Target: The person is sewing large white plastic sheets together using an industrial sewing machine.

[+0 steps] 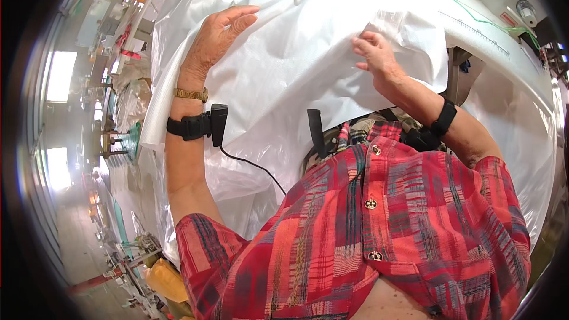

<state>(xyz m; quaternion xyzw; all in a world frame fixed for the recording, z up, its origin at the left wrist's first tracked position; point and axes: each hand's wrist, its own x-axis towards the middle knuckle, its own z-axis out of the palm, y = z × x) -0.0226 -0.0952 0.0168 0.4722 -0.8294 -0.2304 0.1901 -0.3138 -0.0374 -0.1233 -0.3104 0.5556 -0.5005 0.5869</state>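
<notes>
As desk (504,1) carries white sheeting (296,47), left hand (218,37) loosely extended over its left, right hand (379,58) half-curled over its right, grip unclear.

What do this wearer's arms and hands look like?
Left hand and right hand are gloveless. The left forearm wears a gold wristband and black strapped device with black cable; the right forearm, a black strap. Sleeves are short, red plaid.
</notes>
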